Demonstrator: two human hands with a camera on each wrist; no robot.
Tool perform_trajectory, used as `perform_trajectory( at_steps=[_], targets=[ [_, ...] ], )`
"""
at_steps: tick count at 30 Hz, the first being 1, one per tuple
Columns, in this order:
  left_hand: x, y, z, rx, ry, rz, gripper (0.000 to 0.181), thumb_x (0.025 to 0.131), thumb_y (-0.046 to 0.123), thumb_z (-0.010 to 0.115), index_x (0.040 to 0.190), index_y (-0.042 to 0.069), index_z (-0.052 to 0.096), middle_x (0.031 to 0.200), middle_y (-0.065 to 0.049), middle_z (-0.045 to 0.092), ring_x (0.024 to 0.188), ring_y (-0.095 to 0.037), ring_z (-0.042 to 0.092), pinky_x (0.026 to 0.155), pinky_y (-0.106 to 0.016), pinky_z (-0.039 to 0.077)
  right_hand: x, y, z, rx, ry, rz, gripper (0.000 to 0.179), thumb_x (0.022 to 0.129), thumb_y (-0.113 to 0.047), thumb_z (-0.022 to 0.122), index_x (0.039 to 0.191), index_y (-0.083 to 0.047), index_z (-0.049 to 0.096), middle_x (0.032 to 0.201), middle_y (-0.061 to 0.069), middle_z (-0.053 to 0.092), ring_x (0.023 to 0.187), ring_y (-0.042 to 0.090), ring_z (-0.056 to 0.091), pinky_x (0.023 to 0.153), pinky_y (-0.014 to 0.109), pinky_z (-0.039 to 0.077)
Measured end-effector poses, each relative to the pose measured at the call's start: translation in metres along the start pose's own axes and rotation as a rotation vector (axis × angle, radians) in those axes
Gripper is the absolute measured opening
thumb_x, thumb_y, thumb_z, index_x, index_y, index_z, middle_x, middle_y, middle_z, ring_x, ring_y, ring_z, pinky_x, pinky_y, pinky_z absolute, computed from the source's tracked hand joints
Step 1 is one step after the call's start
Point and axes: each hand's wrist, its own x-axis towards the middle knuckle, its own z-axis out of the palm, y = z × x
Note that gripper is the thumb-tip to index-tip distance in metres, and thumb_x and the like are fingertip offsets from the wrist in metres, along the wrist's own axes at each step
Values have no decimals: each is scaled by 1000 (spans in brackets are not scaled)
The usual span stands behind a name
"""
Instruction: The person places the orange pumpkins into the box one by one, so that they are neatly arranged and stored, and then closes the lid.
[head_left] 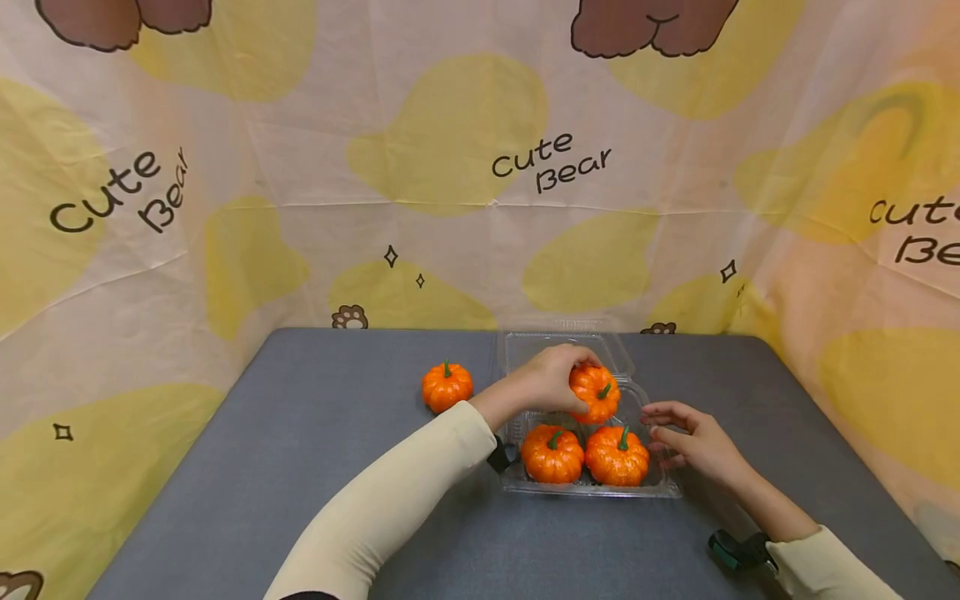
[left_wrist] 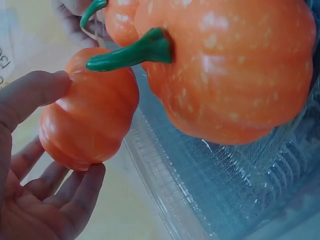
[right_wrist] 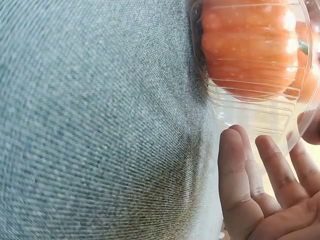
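Note:
In the head view my left hand (head_left: 557,379) grips a small orange toy pumpkin (head_left: 597,393) with a green stem, thumb and fingers around its side. This pumpkin is over the back right part of a clear plastic clamshell box (head_left: 592,492), whose lid (head_left: 517,354) lies folded open behind. Two more pumpkins sit in the box's front row, the left one (head_left: 552,455) and the right one (head_left: 617,457). My right hand (head_left: 697,442) is at the box's right side with fingers extended by the clear wall (right_wrist: 250,107); whether they touch it is hard to tell.
Another orange pumpkin (head_left: 447,387) stands on the grey tabletop (head_left: 322,433), left of the box. A printed cloth (head_left: 450,167) hangs behind the table and along its sides. Each wrist carries a dark device, the right one (head_left: 738,552) close to the tabletop.

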Motion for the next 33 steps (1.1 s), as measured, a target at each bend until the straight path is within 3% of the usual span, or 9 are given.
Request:
perform_trajectory(
  at_steps=[11, 26, 33],
  targets=[
    [11, 7, 2, 129, -98, 38, 59, 71, 16, 84, 125, 19, 60, 120, 0, 59, 104, -13, 56, 86, -20, 48, 1, 1, -2, 15, -12, 4, 44, 97, -15, 56, 134, 6, 46, 130, 35, 51, 83, 17, 69, 64, 38, 59],
    [16, 11, 7, 194, -133, 9, 61, 73, 19, 83, 128, 26, 58, 125, 0, 54, 107, -16, 52, 81, -24, 50, 1, 0, -2, 17, -19, 2, 44, 97, -16, 56, 134, 6, 46, 130, 35, 50, 85, 23, 69, 64, 37, 59],
    [19, 15, 10, 251, -140, 24, 63, 73, 21, 83, 130, 28, 57, 131, 0, 51, 113, -17, 51, 83, -25, 51, 1, 1, -2, 20, -20, 1, 44, 97, -16, 56, 134, 6, 46, 130, 35, 50, 84, 22, 69, 64, 37, 59]
  ],
)
